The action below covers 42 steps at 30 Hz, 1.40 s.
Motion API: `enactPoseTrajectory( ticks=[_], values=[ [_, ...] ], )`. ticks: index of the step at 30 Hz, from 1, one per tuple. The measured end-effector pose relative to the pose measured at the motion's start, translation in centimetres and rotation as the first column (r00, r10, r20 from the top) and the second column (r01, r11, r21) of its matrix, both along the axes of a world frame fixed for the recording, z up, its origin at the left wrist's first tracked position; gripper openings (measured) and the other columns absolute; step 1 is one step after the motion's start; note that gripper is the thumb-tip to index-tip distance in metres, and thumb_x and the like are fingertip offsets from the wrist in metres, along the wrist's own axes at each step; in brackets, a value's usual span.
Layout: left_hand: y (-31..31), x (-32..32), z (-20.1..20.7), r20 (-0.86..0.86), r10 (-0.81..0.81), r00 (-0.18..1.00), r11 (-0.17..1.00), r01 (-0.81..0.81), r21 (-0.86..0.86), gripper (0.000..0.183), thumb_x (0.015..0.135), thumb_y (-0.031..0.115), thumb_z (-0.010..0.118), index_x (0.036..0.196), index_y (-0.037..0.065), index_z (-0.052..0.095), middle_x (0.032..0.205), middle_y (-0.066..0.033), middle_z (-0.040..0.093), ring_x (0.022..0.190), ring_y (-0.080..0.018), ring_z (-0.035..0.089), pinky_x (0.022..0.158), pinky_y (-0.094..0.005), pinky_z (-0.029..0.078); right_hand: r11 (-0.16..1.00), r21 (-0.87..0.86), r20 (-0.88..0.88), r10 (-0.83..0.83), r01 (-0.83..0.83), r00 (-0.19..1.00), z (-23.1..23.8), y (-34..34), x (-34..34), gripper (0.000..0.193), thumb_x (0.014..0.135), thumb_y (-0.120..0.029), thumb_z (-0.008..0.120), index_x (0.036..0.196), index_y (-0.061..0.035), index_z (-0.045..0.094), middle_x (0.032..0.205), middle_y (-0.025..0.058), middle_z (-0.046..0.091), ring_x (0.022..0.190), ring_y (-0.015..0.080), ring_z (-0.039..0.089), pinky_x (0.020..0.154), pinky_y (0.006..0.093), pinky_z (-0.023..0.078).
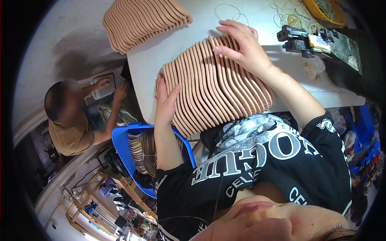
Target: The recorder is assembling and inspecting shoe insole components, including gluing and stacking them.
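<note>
A long row of tan, shoe-sole-shaped pieces [217,86] stands on edge, packed side by side, on the white table in front of me. My left hand [165,98] is wrapped against the row's left end, with the thumb over the near face and the fingers partly hidden behind. Over the far right part of the row, my right hand [247,48] has its fingers spread, and its thumb lies at the pieces' top edges. A second row of similar tan pieces [144,24] rests at the table's far left.
Thin loops [289,18], a yellow basket [327,16] and a black metal device [299,42] occupy the far right of the white table [142,88]. A blue bin [120,146] holding bundled pieces stands at lower left. Another person [74,134] sits at left.
</note>
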<state>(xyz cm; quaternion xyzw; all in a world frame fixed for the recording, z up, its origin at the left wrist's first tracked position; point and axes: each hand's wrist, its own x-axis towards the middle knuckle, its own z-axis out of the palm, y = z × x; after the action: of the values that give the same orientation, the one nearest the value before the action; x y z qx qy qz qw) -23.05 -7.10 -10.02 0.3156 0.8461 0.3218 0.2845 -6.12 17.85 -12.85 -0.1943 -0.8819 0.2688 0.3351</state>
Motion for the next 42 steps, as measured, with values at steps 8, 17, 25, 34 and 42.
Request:
enactPoseTrajectory(
  ticks=[8,17,25,34,42],
  values=[
    [0.3,0.4,0.4,0.013,-0.012,1.000,1.000,0.011,0.011,0.068,0.090,0.030,0.056,0.145,0.000,0.031,0.154,-0.0215,0.019,0.145,-0.0335,0.010,0.116,-0.0445,0.003,0.987,-0.156,0.216,-0.012,0.046,0.976,0.3,-0.6,-1.0,0.046,0.081,-0.043,0.068,0.110,-0.0075,0.068,0.104,0.0065,0.069,0.106,0.0238,0.057,0.093,0.0422,0.039],
    [-0.1,0.6,-0.8,0.111,-0.045,0.993,0.986,0.026,0.167,0.068,0.087,0.026,0.059,0.144,0.001,0.032,0.154,-0.0215,0.021,0.144,-0.0361,0.010,0.115,-0.0455,0.002,0.989,-0.147,0.247,0.023,0.014,0.969,0.2,0.0,0.2,0.054,0.078,-0.046,0.070,0.114,-0.0069,0.065,0.109,0.0077,0.066,0.110,0.0244,0.055,0.093,0.0434,0.039],
    [-0.3,0.7,0.4,-0.003,-0.051,0.999,0.998,0.051,0.029,0.068,0.086,0.024,0.057,0.144,0.000,0.031,0.154,-0.0230,0.020,0.144,-0.0376,0.008,0.115,-0.0480,-0.001,0.987,-0.057,0.426,0.157,-0.147,0.891,3.1,-0.3,0.6,0.093,0.060,-0.048,0.080,0.140,-0.0145,0.045,0.141,0.0101,0.047,0.134,0.0279,0.036,0.109,0.0463,0.021],
    [-0.3,1.3,0.3,0.080,-0.023,0.997,0.997,0.017,0.072,0.071,0.084,0.023,0.055,0.146,0.002,0.029,0.156,-0.0202,0.015,0.146,-0.0355,0.002,0.114,-0.0495,-0.006,0.989,0.075,0.467,0.076,-0.125,0.881,2.6,-0.5,0.7,0.093,0.062,-0.063,0.071,0.138,-0.0155,0.047,0.136,0.0093,0.051,0.131,0.0288,0.041,0.108,0.0494,0.024],
    [-0.5,1.4,-0.3,0.068,-0.010,0.998,0.997,0.005,0.083,0.073,0.085,0.029,0.058,0.146,0.002,0.028,0.156,-0.0194,0.014,0.146,-0.0333,0.005,0.114,-0.0499,-0.005,0.988,0.085,0.490,0.070,-0.128,0.869,2.5,-0.2,1.7,0.090,0.069,-0.061,0.069,0.141,-0.0152,0.043,0.141,0.0102,0.047,0.137,0.0278,0.034,0.111,0.0499,0.016]
  ],
)
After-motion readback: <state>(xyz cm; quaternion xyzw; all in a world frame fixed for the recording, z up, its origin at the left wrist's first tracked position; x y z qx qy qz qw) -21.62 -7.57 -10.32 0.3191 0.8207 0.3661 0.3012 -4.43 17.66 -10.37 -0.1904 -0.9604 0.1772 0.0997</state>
